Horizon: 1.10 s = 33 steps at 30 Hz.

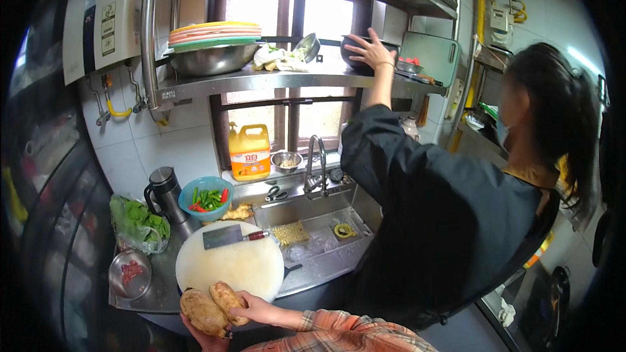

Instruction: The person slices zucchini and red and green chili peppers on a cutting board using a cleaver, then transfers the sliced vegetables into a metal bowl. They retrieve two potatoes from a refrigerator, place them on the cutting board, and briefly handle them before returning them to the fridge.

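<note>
Two brown segments of what looks like lotus root are held side by side at the front edge of the counter. My left hand cups the larger lotus root segment from below and from its left side. With thumb and fingers, my right hand grips the smaller lotus root segment. Both hang over the near rim of a round white cutting board. Across the board's far part lies a cleaver, its red-brown handle pointing right to the sink.
Left of the board are a steel bowl of raw meat and bagged greens. Behind it stand a thermos jug and a blue bowl of peppers. A person in black blocks the right, reaching toward a dark pot on the shelf above the sink.
</note>
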Available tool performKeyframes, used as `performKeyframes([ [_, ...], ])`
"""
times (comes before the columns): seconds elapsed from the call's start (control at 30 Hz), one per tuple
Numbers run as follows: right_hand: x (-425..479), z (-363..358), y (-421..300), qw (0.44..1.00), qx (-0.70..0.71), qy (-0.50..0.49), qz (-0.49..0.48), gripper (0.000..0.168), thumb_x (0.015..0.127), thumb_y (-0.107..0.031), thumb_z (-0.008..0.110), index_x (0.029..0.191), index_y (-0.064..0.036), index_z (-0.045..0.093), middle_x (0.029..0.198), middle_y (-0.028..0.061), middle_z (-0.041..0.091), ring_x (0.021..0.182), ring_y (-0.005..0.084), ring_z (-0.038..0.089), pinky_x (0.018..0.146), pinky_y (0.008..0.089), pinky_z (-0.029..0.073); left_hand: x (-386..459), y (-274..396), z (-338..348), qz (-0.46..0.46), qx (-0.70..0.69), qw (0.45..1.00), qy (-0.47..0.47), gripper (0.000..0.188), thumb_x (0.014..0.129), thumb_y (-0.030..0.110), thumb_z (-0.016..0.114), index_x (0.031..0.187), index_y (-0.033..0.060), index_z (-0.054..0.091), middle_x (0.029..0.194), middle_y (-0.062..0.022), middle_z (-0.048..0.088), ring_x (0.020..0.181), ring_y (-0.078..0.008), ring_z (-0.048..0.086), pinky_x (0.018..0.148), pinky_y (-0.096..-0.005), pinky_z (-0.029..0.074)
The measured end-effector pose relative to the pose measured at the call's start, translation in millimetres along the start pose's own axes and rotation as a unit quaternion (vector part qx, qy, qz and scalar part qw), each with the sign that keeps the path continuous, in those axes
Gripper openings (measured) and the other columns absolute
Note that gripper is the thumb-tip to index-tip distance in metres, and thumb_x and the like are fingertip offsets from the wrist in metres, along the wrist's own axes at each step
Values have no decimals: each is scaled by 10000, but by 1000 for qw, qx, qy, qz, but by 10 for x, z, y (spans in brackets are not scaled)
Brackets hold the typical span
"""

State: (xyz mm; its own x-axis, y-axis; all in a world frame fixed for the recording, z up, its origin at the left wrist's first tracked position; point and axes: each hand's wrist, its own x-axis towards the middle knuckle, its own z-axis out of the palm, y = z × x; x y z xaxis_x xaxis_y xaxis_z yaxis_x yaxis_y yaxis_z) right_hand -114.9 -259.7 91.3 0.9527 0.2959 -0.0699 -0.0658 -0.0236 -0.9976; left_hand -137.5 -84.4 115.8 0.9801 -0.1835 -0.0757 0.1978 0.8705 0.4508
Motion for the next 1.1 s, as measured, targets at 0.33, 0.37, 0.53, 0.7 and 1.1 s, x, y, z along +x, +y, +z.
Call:
performKeyframes([
  [0.33, -1089, 768, -110, 982, -184, -26, 27, 556, 840, -463, 647, 1121, -23, 459, 1001, 213, 628, 967, 320, 618, 823, 386, 474, -1289, 194, 61, -35, -103, 992, 58, 730, 868, 569, 453, 1441, 177, 228, 1465, -56, 326, 1346, -248, 310, 1126, -478, 201],
  [0.37, -1138, 906, -118, 979, -198, -43, 32, 547, 837, -470, 647, 1097, -25, 462, 991, 216, 627, 958, 328, 618, 813, 392, 474, -1314, 237, -183, -12, -69, 997, 15, 741, 860, 529, 494, 1445, 179, 205, 1470, -55, 316, 1353, -243, 295, 1133, -473, 179],
  [0.53, -1218, 1726, -474, 960, -266, -84, -15, 560, 793, -392, 705, 1130, -14, 466, 1008, 238, 616, 963, 391, 606, 822, 420, 490, -2229, 669, -759, 141, 199, 970, -18, 870, 780, 409, 695, 1433, 145, 186, 1430, -75, 337, 1329, -233, 320, 1131, -453, 180],
  [0.7, -1079, 2943, -554, 934, -294, -177, -97, 588, 760, -290, 738, 1215, -20, 481, 1101, 203, 589, 1000, 363, 594, 848, 411, 483, -2935, 1358, -1217, 165, -225, 960, -8, 706, 882, 574, 497, 1404, 119, 358, 1401, -73, 416, 1322, -270, 361, 1097, -471, 297],
  [1.1, -637, 5344, -210, 767, -120, -627, -72, 512, 855, -166, 646, 1297, 13, 460, 1015, 88, 578, 734, 111, 538, 704, 266, 479, -4453, 2273, -1728, 525, -189, 789, 256, 804, 875, 726, 233, 1417, 145, 360, 1437, -76, 401, 1321, -302, 378, 1090, -522, 286],
])
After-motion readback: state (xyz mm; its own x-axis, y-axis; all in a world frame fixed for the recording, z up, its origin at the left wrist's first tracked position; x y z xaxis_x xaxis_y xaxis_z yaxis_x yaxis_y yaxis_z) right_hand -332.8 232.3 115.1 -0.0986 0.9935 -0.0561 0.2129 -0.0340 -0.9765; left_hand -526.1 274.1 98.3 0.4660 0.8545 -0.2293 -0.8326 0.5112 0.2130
